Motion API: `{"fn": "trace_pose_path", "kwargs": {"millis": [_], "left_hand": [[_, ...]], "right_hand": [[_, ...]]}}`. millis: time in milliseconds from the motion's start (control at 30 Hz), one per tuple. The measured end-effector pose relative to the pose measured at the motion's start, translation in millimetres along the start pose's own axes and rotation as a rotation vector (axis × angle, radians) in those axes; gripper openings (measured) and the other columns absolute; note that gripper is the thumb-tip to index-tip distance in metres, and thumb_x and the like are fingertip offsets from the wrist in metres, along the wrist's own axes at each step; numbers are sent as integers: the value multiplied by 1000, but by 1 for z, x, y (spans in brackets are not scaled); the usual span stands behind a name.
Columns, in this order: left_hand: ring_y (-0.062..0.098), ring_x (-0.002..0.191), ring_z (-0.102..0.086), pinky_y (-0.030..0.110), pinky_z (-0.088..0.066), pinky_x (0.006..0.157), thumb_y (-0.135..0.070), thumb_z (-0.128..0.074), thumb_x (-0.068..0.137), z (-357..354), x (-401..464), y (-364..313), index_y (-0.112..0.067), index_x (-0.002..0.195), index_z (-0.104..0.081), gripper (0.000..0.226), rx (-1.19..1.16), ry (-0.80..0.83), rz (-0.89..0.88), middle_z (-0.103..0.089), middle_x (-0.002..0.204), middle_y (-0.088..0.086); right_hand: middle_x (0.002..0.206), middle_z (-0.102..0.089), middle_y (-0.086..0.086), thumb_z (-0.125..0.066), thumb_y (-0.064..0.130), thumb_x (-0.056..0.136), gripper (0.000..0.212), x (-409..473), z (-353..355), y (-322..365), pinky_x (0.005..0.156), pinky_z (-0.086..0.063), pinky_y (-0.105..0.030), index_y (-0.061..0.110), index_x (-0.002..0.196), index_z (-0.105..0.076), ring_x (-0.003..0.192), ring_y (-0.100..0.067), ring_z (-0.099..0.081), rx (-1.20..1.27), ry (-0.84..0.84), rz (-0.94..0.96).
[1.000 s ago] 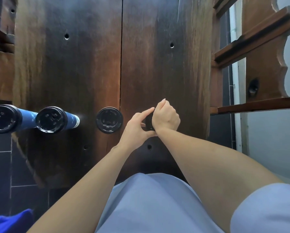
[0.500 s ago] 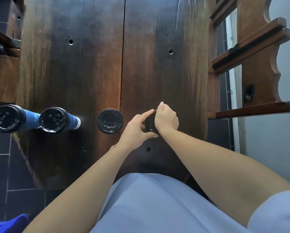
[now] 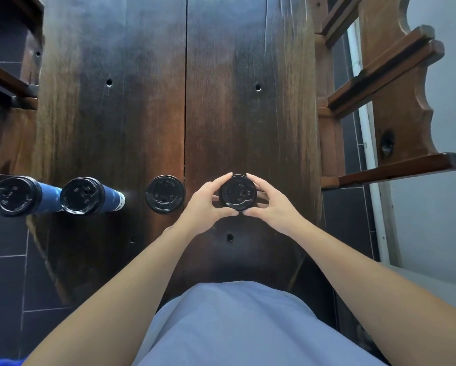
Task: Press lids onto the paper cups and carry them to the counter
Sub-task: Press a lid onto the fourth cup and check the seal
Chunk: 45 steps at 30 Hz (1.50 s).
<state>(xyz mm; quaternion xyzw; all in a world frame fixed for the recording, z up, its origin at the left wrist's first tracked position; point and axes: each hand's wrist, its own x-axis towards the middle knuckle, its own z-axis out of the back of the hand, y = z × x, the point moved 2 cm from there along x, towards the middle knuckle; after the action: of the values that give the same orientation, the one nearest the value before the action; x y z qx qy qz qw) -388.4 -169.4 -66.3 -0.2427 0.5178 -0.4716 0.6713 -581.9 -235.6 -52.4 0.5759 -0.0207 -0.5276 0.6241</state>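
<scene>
A person in a pale blue garment (image 3: 232, 328) stands over a dark wooden desk (image 3: 147, 101), both hands closed around a black lid (image 3: 237, 192). The left hand (image 3: 208, 200) and right hand (image 3: 270, 200) flank the lid, fingers (image 3: 222, 178) curled over its far rim and thumbs meeting at its near edge, clamped on it from either side (the cup beneath is hidden, so whether the lid is fully seated cannot be told). Just left of the left hand's fingers sits a second lidded cup (image 3: 165, 194), seen from straight above. Farther left, well apart from the hands, two blue cups (image 3: 89, 196) (image 3: 16, 196) with black lids stand near the desk's edge. To the right of the right hand's fingers, a wooden chair (image 3: 390, 101) stands beside the desk.
</scene>
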Motion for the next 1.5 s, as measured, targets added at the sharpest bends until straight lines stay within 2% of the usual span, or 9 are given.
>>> {"fn": "trace_pose_path", "kwargs": {"millis": [233,367,500,667,933,1200,1267,1400,1500], "left_hand": [[10,140,-48,39,-44,117,-24,-86,85,6,4,-5,-38,154,-42,83,-81,64,61,-53,151,-16],[11,129,-59,19,-52,97,-23,-82,90,8,5,-17,-34,154,-44,75,-231,83,118,-59,141,-14],[14,126,-63,37,-55,106,-33,-80,90,9,5,-29,-37,154,-43,74,-303,48,137,-58,147,-8],[6,125,-63,30,-58,100,-37,-71,96,12,-6,-46,-35,154,-41,65,-397,44,130,-61,142,-13],[16,125,-66,49,-57,103,-39,-73,86,19,-27,-62,-39,144,-52,62,-535,-4,108,-70,134,-7],[24,125,-66,57,-57,101,-32,-80,80,8,-46,-77,-34,140,-55,65,-594,24,97,-67,136,1],[22,122,-67,56,-58,99,-34,-79,79,7,-49,-80,-34,136,-57,61,-596,-13,89,-69,133,-1],[19,121,-68,55,-59,98,-41,-84,76,7,-56,-86,-34,134,-58,63,-592,-38,78,-71,130,-5],[18,121,-68,55,-60,95,-41,-85,75,9,-61,-89,-36,135,-58,66,-560,-34,65,-69,131,-6]], "right_hand": [[140,-56,17,-84,17,81,83,10,8,11,96,-45,-19,35,150,-42,121,-5,-55,-45,46,51],[140,-60,7,-82,29,85,75,11,20,18,98,-52,-28,27,150,-44,122,-12,-58,-9,89,15],[134,-64,6,-77,39,88,67,5,31,25,95,-54,-30,28,147,-47,119,-12,-61,65,73,13],[130,-63,10,-68,46,93,55,-7,35,32,90,-57,-27,34,142,-48,118,-11,-61,189,63,10],[135,-62,7,-59,52,91,55,-28,42,39,96,-58,-34,30,141,-49,120,-15,-64,336,71,63],[122,-67,18,-40,46,106,26,-40,28,49,87,-57,-20,40,125,-56,110,-3,-66,365,10,81],[124,-66,18,-42,49,104,28,-44,25,53,88,-55,-19,40,128,-54,112,-2,-65,378,9,91],[133,-61,15,-55,58,90,60,-52,23,59,86,-53,-18,35,144,-43,118,-7,-62,372,49,110],[130,-63,15,-61,63,88,64,-55,23,60,83,-53,-17,36,143,-43,115,-7,-64,336,66,113]]}}
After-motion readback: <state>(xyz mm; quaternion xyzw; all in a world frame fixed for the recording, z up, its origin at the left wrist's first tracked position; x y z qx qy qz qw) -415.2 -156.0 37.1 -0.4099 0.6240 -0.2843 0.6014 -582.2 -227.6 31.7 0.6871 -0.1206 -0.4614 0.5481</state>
